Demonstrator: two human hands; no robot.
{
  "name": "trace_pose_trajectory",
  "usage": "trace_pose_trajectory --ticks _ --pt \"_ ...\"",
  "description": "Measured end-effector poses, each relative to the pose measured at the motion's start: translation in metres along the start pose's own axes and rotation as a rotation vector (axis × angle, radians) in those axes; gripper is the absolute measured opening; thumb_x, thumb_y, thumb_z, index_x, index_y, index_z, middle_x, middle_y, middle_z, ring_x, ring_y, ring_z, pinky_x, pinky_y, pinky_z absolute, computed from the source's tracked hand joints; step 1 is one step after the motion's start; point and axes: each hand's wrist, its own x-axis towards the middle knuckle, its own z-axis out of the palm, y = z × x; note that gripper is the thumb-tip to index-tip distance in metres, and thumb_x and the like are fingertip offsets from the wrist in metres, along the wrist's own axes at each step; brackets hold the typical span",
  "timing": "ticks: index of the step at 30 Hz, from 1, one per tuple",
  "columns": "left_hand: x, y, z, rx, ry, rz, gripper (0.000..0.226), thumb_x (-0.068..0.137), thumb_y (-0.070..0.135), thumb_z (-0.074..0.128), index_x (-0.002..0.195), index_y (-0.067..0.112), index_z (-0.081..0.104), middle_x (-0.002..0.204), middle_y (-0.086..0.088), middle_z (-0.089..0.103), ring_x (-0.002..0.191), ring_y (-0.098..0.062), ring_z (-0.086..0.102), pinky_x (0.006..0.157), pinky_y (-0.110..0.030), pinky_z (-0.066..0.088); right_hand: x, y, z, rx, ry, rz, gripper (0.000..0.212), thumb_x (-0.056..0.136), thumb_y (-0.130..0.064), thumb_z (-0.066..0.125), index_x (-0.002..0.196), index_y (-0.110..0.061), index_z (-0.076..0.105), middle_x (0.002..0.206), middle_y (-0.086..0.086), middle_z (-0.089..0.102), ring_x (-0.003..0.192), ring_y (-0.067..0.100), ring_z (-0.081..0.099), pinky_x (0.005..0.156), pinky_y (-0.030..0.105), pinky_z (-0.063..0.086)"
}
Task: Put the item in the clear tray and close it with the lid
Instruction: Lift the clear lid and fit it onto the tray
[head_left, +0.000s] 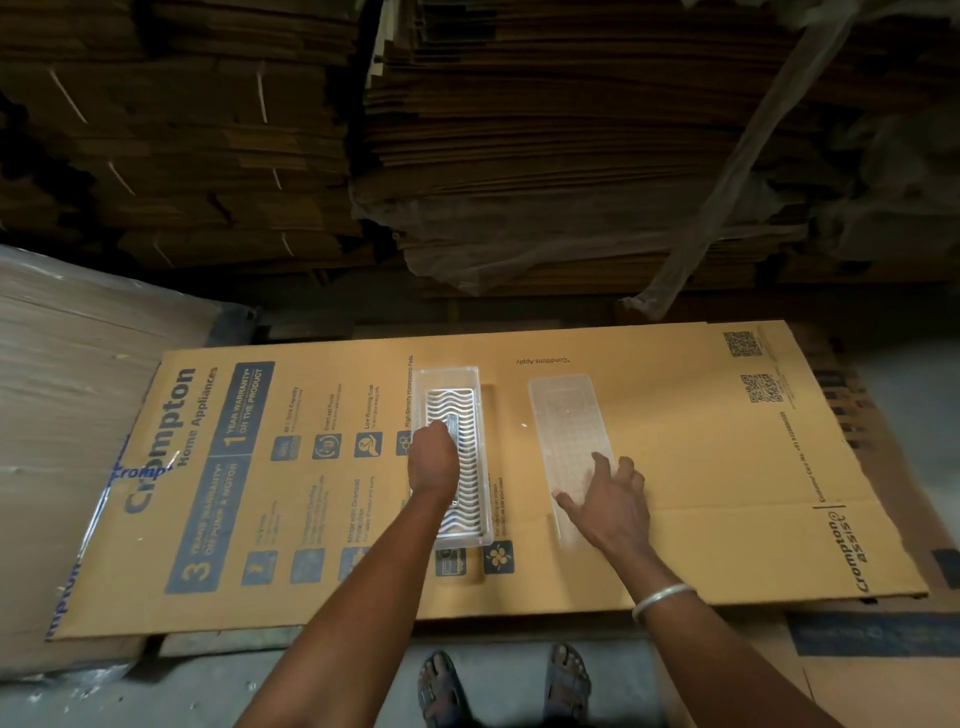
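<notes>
A long clear tray (469, 375) lies on the flattened cardboard box, with a white wavy-slotted insert (451, 402) inside it. My left hand (432, 462) reaches into the tray, fingers closed on a small silvery item (452, 431) resting on the insert. To the right lies the clear lid (563, 415), flat on the cardboard. My right hand (608, 496) hovers over the near end of the lid with fingers spread, fingertips at or just above its surface.
The printed cardboard sheet (675, 467) serves as the work surface. Tall stacks of flat cardboard (519, 156) rise behind it. A plastic-wrapped stack (67, 389) stands at the left. My sandalled feet (504, 686) are at the near edge.
</notes>
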Motion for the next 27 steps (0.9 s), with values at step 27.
trace_pose_trajectory --ticks 27 --pt "-0.029 -0.08 -0.032 -0.525 -0.095 -0.129 0.029 0.101 0.02 0.064 0.129 0.017 0.066 0.111 -0.01 0.076 0.102 -0.029 0.074 0.094 -0.048 0.059 -0.003 -0.096 -0.02 0.131 -0.02 0.011 0.109 0.064 -0.081 0.065 0.151 -0.037 0.018 0.141 0.023 0.034 0.126 0.04 0.037 0.091 0.05 0.049"
